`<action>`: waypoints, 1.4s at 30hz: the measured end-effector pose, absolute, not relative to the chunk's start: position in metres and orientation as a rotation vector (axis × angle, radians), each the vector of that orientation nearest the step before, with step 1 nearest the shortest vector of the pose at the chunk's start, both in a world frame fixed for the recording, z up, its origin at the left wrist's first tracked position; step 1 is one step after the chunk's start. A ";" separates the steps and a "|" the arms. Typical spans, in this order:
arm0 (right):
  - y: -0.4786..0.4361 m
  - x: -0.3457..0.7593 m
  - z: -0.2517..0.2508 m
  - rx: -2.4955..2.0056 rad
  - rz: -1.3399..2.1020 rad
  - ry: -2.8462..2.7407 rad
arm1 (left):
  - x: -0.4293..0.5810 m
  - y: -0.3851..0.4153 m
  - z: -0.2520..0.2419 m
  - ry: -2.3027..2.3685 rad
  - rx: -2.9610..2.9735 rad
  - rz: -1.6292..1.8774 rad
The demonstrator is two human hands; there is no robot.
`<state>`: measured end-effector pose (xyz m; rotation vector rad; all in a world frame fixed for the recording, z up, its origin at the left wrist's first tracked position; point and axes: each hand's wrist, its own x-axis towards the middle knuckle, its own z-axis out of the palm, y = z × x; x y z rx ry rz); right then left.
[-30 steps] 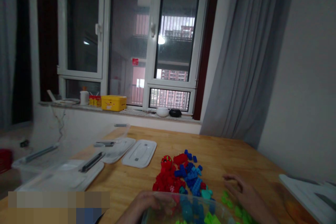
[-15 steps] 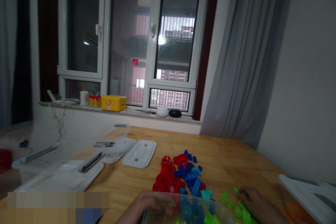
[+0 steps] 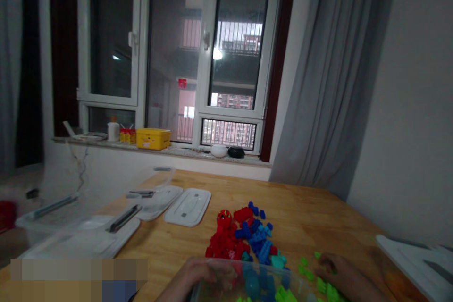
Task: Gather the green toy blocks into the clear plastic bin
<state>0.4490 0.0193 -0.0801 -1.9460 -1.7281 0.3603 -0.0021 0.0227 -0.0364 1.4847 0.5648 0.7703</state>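
Note:
My left hand (image 3: 203, 273) grips the left rim of a clear plastic box (image 3: 300, 281), fingers seen through its wall. Inside the box lie lime-green blocks (image 3: 285, 294). To its right, my right hand (image 3: 336, 266) is low over the table, fingers curled beside small flat lime-green pieces (image 3: 309, 275). Whatever its fingertips hold is hidden. More lime-green blocks (image 3: 329, 289) lie under and beside this hand. Beyond the box are a heap of red blocks (image 3: 226, 245), blue blocks (image 3: 260, 240) and a teal block (image 3: 279, 260).
White lids (image 3: 189, 207) and clear bins with grey handles (image 3: 123, 218) occupy the table's left side. Another white lid (image 3: 406, 259) lies at the right edge. A yellow box (image 3: 153, 138) stands on the windowsill behind the wooden table (image 3: 300, 207).
My right hand has shifted slightly left, its fingers more curled near the small lime-green pieces. My left hand and the clear box have stayed in place.

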 end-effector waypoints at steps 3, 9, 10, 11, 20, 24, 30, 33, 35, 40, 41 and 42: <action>0.022 0.452 -0.086 -1.917 0.349 -1.729 | -0.002 0.020 -0.034 0.573 1.488 0.772; 0.028 0.453 -0.089 -1.896 0.325 -1.791 | -0.002 0.019 -0.032 0.567 1.491 0.782; 0.029 0.452 -0.087 -1.880 0.338 -1.793 | -0.002 0.019 -0.032 0.567 1.487 0.786; 0.030 0.451 -0.086 -1.856 0.352 -1.783 | -0.001 0.020 -0.033 0.568 1.484 0.790; 0.031 0.422 -0.065 -1.629 0.402 -1.548 | -0.002 0.022 -0.036 0.559 1.480 0.806; 0.025 0.394 -0.048 -1.501 0.603 -1.411 | -0.002 0.018 -0.030 0.562 1.480 0.805; 0.004 0.350 -0.035 -1.252 0.953 -1.124 | 0.000 0.017 -0.028 0.571 1.482 0.806; -0.008 0.333 -0.031 -1.144 1.100 -1.027 | 0.000 0.017 -0.028 0.572 1.487 0.810; -0.012 0.326 -0.030 -1.087 1.148 -1.024 | -0.001 0.016 -0.028 0.573 1.498 0.806; -0.013 0.321 -0.034 -1.041 1.174 -1.183 | -0.002 0.015 -0.027 0.575 1.498 0.802; -0.012 0.322 -0.035 -1.048 1.172 -1.214 | -0.002 0.015 -0.028 0.572 1.494 0.802; -0.011 0.323 -0.036 -1.055 1.162 -1.245 | -0.002 0.016 -0.029 0.571 1.491 0.801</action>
